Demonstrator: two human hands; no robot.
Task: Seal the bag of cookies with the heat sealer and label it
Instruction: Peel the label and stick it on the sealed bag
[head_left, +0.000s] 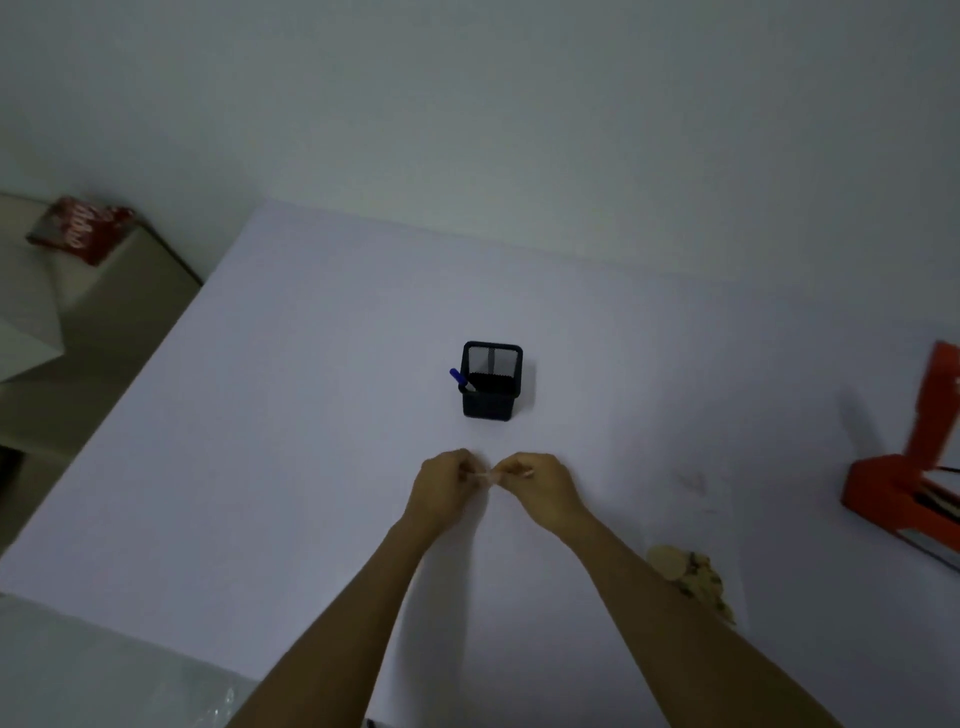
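White desk (311, 467) carries an orange heat sealer (906, 483), lid raised, at its right edge. A clear plastic bag of cookies (691, 571) lies near the front right; its seal cannot be judged. Mid-desk stands a black mesh pen cup (491, 382). Left hand (441, 491) and right hand (540, 488) pinch a small pale strip (483, 475), likely the label, not yet applied.

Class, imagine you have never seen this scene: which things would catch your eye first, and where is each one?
First, the two hands, left hand and right hand, meeting at the centre of the white table and pinching a small pale label between them. Just beyond stands a black mesh pen holder with a blue pen. At the right edge sits the orange heat sealer, with the bag of cookies nearer.
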